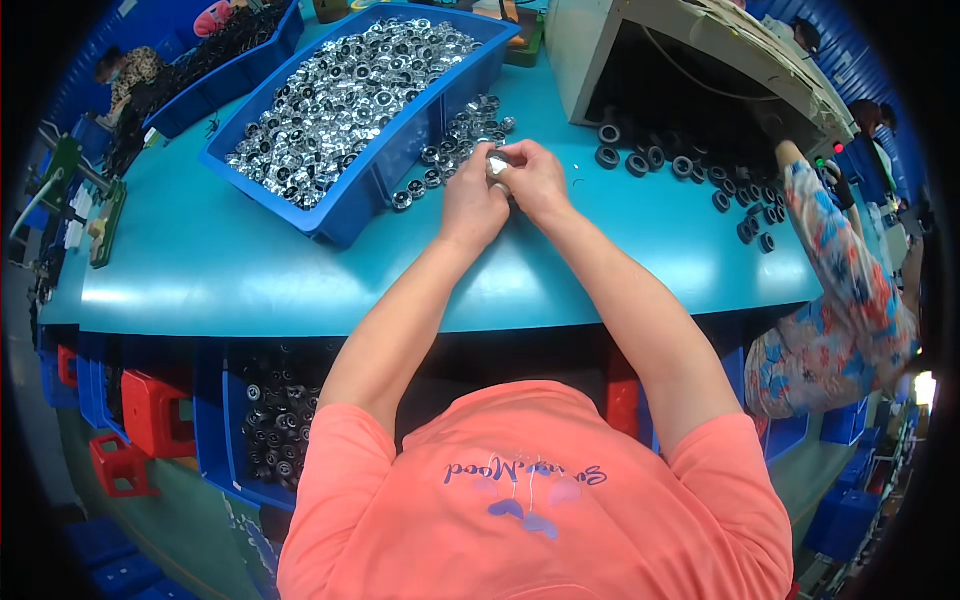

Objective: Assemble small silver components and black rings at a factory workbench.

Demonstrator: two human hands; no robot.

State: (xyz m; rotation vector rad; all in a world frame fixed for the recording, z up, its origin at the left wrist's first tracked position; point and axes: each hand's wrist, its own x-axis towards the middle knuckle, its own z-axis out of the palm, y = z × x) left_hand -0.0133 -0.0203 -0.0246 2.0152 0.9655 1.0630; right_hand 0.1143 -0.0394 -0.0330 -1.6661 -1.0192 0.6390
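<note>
Above the turquoise table, my left hand (474, 204) and my right hand (538, 182) meet with fingers closed round one small toy wheel (497, 166). Its silvery hub catches the light, and a dark ring shows at its edge; my fingers hide the rest. Just beyond my hands lies a loose heap of shiny silver wheel hubs (478, 122), with a few strung out toward my left. Many more such hubs (350, 95) fill the blue bin (375, 165) at the left. Several black rubber tyres (683, 167) are scattered to the right of my right hand.
A box-like cabinet (585, 60) stands at the back right, dark tyres heaped in its opening. At the right, a co-worker's arm in a flowered sleeve (825, 230) reaches toward it. Another blue bin (195, 100) with black parts is far left. Red stools (155, 415) stand below the table (250, 290).
</note>
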